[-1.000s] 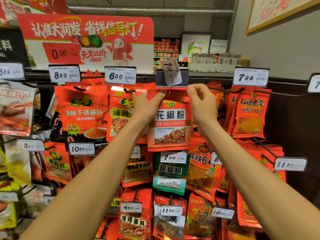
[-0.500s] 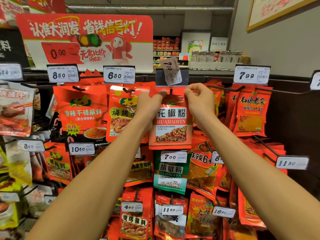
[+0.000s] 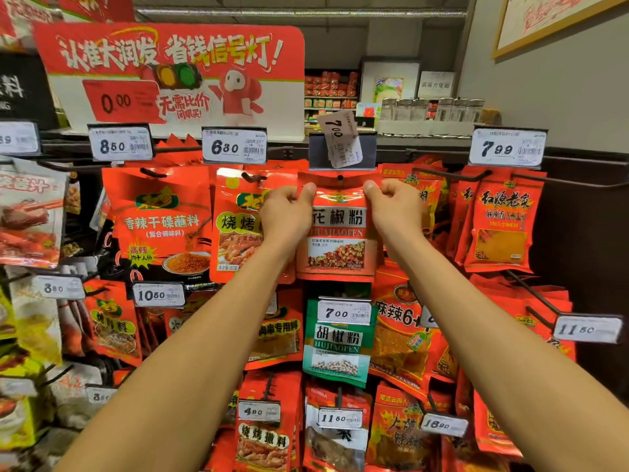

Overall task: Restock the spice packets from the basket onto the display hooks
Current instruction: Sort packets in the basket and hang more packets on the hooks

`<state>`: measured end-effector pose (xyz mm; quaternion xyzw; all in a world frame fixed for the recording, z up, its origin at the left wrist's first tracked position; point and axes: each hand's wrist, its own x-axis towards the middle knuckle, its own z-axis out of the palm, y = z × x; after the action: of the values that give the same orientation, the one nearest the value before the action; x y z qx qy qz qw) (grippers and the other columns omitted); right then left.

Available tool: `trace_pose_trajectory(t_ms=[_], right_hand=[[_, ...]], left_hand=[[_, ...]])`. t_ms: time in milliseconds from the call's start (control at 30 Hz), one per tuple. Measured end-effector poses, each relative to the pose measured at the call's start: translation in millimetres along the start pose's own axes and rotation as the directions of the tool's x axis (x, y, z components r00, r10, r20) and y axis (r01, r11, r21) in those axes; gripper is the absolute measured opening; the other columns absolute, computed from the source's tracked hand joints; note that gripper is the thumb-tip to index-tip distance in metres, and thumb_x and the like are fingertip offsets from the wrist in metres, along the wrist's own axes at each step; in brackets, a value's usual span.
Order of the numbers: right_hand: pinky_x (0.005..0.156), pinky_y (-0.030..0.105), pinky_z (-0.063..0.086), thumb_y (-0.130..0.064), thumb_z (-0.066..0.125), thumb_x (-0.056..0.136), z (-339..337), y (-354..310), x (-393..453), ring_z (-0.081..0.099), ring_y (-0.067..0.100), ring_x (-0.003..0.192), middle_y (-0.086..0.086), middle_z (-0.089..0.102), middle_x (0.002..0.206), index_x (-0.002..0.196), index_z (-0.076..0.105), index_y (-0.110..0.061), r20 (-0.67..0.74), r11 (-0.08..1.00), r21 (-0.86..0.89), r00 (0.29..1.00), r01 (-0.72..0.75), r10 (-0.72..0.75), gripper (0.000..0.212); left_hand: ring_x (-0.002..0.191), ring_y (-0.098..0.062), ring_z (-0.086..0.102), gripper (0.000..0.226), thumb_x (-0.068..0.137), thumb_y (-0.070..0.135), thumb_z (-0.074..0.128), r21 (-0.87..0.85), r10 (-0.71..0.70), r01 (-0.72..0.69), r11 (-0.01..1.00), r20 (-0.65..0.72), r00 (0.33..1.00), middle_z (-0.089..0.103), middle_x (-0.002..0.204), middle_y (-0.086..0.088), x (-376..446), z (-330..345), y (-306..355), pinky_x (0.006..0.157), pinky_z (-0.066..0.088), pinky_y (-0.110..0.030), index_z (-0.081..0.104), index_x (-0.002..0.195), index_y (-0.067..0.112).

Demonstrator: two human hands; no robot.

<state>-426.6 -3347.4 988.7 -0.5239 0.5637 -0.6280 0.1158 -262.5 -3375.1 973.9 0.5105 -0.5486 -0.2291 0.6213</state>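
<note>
Left hand (image 3: pixel 287 212): pinching the huajiao powder packet (image 3: pixel 337 233) at its upper left corner.
Right hand (image 3: pixel 394 209): pinching its upper right corner.
Packet: hanging below the crooked price tag (image 3: pixel 341 139).

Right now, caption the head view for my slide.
Both hands, left and right, pinch a red spice packet beneath the tilted price tag.

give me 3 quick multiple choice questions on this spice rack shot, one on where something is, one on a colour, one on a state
1. Where is the crooked 7.00 price tag?
A. right above the held packet
B. bottom row
C. far left

2. What colour is the packet hanging under the held one?
A. blue
B. green
C. black

3. How is the red packet held?
A. left hand only
B. lying in a basket
C. pinched by both hands at its top corners

Answers: 1 A, the tag sits in the holder over the packet. 2 B, its front is green and white. 3 C, the left hand and right hand each grip a top corner.
</note>
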Motion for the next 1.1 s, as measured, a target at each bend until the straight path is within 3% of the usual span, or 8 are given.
trace_pose_trajectory(t_ms=[200, 333, 433, 567, 667, 767, 867, 1100], right_hand=[[0.070, 0.038, 0.057, -0.037, 0.062, 0.098, 11, -2, 23, 0.070, 0.013, 0.071, -0.004, 0.072, 0.072, 0.071, 0.065, -0.017, 0.017, 0.992, -0.055, 0.993, -0.117, 0.118, 0.034], [0.072, 0.041, 0.055, -0.037, 0.058, 0.100, 10, -5, 21, 0.070, 0.024, 0.080, 0.007, 0.074, 0.081, 0.072, 0.062, -0.016, 0.035, 0.985, -0.159, 0.997, -0.068, 0.075, 0.035], [0.062, 0.028, 0.045, -0.038, 0.055, 0.101, 0, 9, 3, 0.066, 0.014, 0.076, -0.004, 0.070, 0.079, 0.081, 0.068, -0.017, 0.042, 0.979, -0.204, 0.999, -0.026, 0.035, 0.032], [0.077, 0.030, 0.042, -0.035, 0.054, 0.099, -23, 22, -28, 0.062, 0.015, 0.087, -0.013, 0.064, 0.085, 0.094, 0.070, -0.023, -0.061, 0.971, -0.222, 0.993, 0.090, -0.106, 0.020], [0.077, 0.041, 0.054, -0.031, 0.056, 0.093, -35, 20, -55, 0.069, 0.022, 0.079, -0.009, 0.070, 0.074, 0.076, 0.070, -0.024, -0.104, 0.997, 0.007, 0.992, 0.076, -0.075, 0.023], [0.054, 0.032, 0.055, -0.026, 0.058, 0.088, -41, 19, -89, 0.066, 0.020, 0.056, 0.001, 0.069, 0.063, 0.067, 0.073, -0.030, 0.068, 0.968, 0.249, 0.998, -0.026, 0.009, 0.026], [0.041, 0.023, 0.048, -0.023, 0.059, 0.081, -35, 34, -124, 0.061, 0.019, 0.044, 0.007, 0.067, 0.059, 0.068, 0.070, -0.019, 0.216, 0.920, 0.343, 0.969, -0.191, 0.120, 0.018], [0.038, 0.021, 0.045, -0.009, 0.056, 0.095, -3, 136, -223, 0.061, 0.020, 0.042, 0.011, 0.066, 0.058, 0.064, 0.072, -0.017, 0.361, 0.814, 0.225, 0.821, -0.536, 0.441, 0.036]], left_hand=[[0.069, -0.024, 0.064, 0.038, 0.093, 0.040, 0.069, 0.000, -0.155, 0.155, 0.988, -0.004, 0.988, 0.066, 0.072, -0.003, 21, 18, 13, 0.064, 0.052, -0.032, 0.054, 0.068, 0.016], [0.089, -0.031, 0.070, 0.031, 0.094, 0.041, 0.067, 0.133, -0.128, 0.128, 0.983, -0.010, 0.992, 0.066, 0.083, -0.003, 18, 15, 19, 0.083, 0.058, -0.042, 0.058, 0.076, 0.017], [0.096, -0.022, 0.067, 0.027, 0.098, 0.043, 0.061, 0.111, -0.074, 0.068, 0.991, 0.047, 0.996, 0.069, 0.099, 0.004, 3, 2, 13, 0.085, 0.051, -0.033, 0.070, 0.101, 0.018], [0.078, -0.016, 0.065, 0.011, 0.096, 0.029, 0.064, -0.027, -0.033, 0.036, 0.999, 0.115, 0.993, 0.075, 0.093, 0.001, -21, -31, 8, 0.071, 0.048, -0.029, 0.073, 0.097, 0.024], [0.062, -0.014, 0.067, 0.007, 0.097, 0.020, 0.062, -0.205, -0.088, 0.134, 0.969, 0.222, 0.971, 0.076, 0.083, -0.004, -42, -65, 7, 0.048, 0.050, -0.023, 0.068, 0.094, 0.020], [0.066, -0.018, 0.072, 0.012, 0.097, 0.021, 0.063, -0.244, -0.072, 0.158, 0.957, 0.329, 0.942, 0.077, 0.081, -0.006, -63, -98, -5, 0.058, 0.059, -0.027, 0.072, 0.093, 0.014], [0.064, -0.018, 0.071, 0.014, 0.095, 0.021, 0.063, -0.269, -0.116, 0.228, 0.936, 0.376, 0.919, 0.077, 0.082, -0.009, -88, -118, -35, 0.056, 0.058, -0.026, 0.073, 0.088, 0.015], [0.059, -0.013, 0.068, 0.021, 0.101, 0.013, 0.054, -0.190, -0.435, 0.546, 0.816, 0.419, 0.797, 0.075, 0.077, -0.005, -162, -139, -153, 0.057, 0.055, -0.025, 0.072, 0.090, 0.014]])
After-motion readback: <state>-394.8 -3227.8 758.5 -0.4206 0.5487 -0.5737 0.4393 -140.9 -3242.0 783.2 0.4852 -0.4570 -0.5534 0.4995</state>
